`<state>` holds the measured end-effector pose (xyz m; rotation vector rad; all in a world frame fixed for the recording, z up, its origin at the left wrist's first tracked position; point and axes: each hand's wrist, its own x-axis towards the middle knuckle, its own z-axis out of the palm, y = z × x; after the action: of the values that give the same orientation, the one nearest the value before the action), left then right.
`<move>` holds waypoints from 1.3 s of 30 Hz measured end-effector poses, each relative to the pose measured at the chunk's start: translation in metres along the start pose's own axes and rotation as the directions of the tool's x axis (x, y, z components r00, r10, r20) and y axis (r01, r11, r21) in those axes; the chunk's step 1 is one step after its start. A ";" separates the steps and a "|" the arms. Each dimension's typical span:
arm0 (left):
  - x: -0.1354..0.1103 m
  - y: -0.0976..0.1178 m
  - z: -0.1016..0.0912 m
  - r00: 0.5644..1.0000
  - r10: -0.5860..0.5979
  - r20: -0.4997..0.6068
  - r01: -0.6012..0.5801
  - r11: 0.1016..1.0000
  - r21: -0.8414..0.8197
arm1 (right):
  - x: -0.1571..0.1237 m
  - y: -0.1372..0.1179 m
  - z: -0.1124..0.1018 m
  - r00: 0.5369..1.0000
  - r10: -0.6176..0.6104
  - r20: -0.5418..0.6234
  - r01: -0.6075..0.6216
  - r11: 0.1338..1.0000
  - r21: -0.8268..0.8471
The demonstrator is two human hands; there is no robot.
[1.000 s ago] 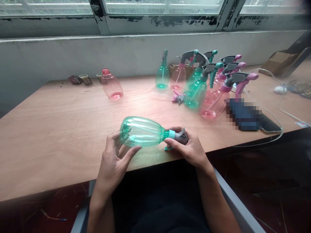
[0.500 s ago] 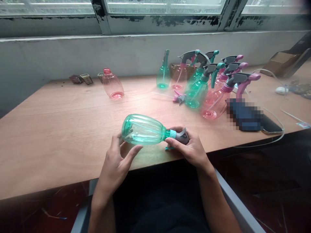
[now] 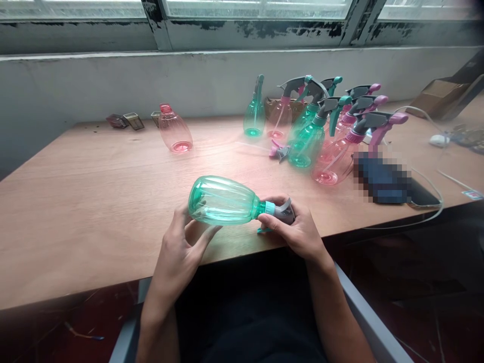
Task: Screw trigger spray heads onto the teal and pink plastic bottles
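Note:
A green transparent spray bottle point(image 3: 223, 200) lies sideways between my hands above the table's front edge, its base to the left and its grey-and-teal spray head to the right. My right hand point(image 3: 295, 229) is closed around the spray head, with the thumb by the teal collar point(image 3: 269, 208). At the base end, my left hand point(image 3: 183, 247) supports the bottle, its fingers curled behind and beneath it and its thumb along the lower side. Some left fingertips are hidden by the bottle.
Several green and pink spray bottles point(image 3: 305, 143) stand at the back right, with a loose pink-and-grey spray head point(image 3: 279, 150) beside them. An open pink bottle point(image 3: 175, 130) stands back left. A pixelated dark object point(image 3: 381, 179), a cable and a white mouse point(image 3: 438, 140) lie to the right.
My left thumb has turned slightly inward along the bottle's underside. The bottle and my right hand stay almost in place.

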<state>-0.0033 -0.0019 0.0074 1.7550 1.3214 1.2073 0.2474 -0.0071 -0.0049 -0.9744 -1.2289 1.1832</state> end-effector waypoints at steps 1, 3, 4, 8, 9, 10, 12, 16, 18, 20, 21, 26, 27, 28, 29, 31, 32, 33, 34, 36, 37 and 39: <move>0.000 0.000 0.000 1.000 -0.002 0.004 0.002 1.000 0.014 | 0.000 0.000 0.000 1.000 0.002 -0.002 -0.002 1.000 -0.010; -0.001 0.001 0.000 1.000 -0.005 0.010 0.004 0.999 0.041 | 0.000 0.000 0.000 1.000 0.003 -0.002 -0.003 1.000 -0.022; -0.001 0.001 0.000 1.000 -0.007 0.012 0.006 0.999 0.049 | 0.000 0.000 0.000 1.000 0.003 -0.001 -0.003 1.000 -0.023; -0.001 0.001 -0.002 0.999 -0.025 0.023 0.024 0.999 0.043 | 0.000 -0.001 0.000 1.000 -0.004 0.004 0.004 1.000 -0.013; -0.001 0.001 -0.002 0.999 -0.031 0.025 0.029 0.999 0.040 | 0.000 -0.001 0.000 1.000 -0.007 0.005 0.007 1.000 -0.012; -0.001 0.001 -0.002 0.999 -0.034 0.026 0.033 0.999 0.037 | 0.000 -0.002 0.000 1.000 -0.010 0.006 0.010 1.000 -0.012; -0.001 0.000 -0.001 0.999 -0.036 0.023 0.035 0.999 0.037 | 0.000 -0.002 0.000 1.000 -0.018 0.007 0.018 1.000 -0.014; -0.002 -0.001 0.000 0.999 -0.031 0.008 0.031 0.999 0.022 | 0.000 -0.003 0.000 1.000 -0.024 0.005 0.024 1.000 -0.020; -0.002 -0.002 0.000 0.999 -0.036 0.008 0.036 0.999 0.001 | 0.000 -0.003 0.000 1.000 -0.020 0.001 0.020 0.999 -0.025; -0.002 -0.002 0.001 0.999 -0.045 0.011 0.045 0.999 -0.011 | 0.000 -0.002 -0.001 1.000 -0.018 -0.001 0.018 0.999 -0.028; -0.001 -0.002 0.001 0.999 -0.048 0.011 0.049 0.999 -0.014 | 0.000 -0.002 -0.001 1.000 -0.020 0.000 0.020 0.999 -0.028; -0.001 -0.001 0.000 0.999 -0.048 0.019 0.048 0.999 -0.007 | 0.000 -0.003 0.000 1.000 -0.022 -0.008 0.022 0.998 -0.051; -0.001 -0.001 0.000 0.999 -0.046 0.021 0.047 0.999 -0.006 | 0.000 -0.003 0.000 1.000 -0.019 -0.011 0.019 0.998 -0.058; -0.001 -0.001 0.000 0.999 -0.046 0.023 0.046 0.999 -0.006 | 0.000 -0.003 0.000 1.000 -0.018 -0.013 0.017 0.998 -0.063; -0.001 -0.001 0.000 0.999 -0.046 0.022 0.046 0.999 -0.007 | 0.000 -0.003 0.000 1.000 -0.017 -0.014 0.016 0.998 -0.065; -0.001 -0.002 0.000 0.999 -0.046 0.019 0.046 0.999 -0.007 | 0.001 -0.002 -0.001 1.000 -0.021 -0.014 0.020 0.998 -0.060; -0.001 -0.002 0.000 0.999 -0.046 0.019 0.047 0.999 -0.007 | 0.001 -0.002 -0.001 1.000 -0.024 -0.012 0.023 0.998 -0.054; -0.001 -0.002 0.000 0.999 -0.048 0.018 0.048 0.999 -0.009 | 0.001 -0.001 -0.001 1.000 -0.027 -0.010 0.026 0.999 -0.045; -0.001 -0.001 0.001 0.999 -0.050 0.017 0.050 0.999 -0.014 | 0.001 -0.001 -0.001 1.000 -0.030 -0.008 0.030 0.999 -0.036; -0.001 -0.001 0.001 0.998 -0.055 0.015 0.056 0.998 -0.027 | 0.001 -0.001 -0.001 0.999 -0.035 -0.005 0.034 0.999 -0.027; -0.001 0.000 0.002 0.998 -0.059 0.012 0.059 0.998 -0.032 | 0.001 -0.001 -0.001 0.999 -0.034 -0.006 0.034 0.999 -0.029; -0.001 0.000 0.002 0.998 -0.062 0.007 0.062 0.998 -0.033 | 0.001 -0.002 -0.001 0.999 -0.031 -0.012 0.031 0.999 -0.044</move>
<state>-0.0013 -0.0031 0.0063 1.6806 1.3355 1.1821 0.2484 -0.0064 -0.0025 -0.9902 -1.2599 1.1286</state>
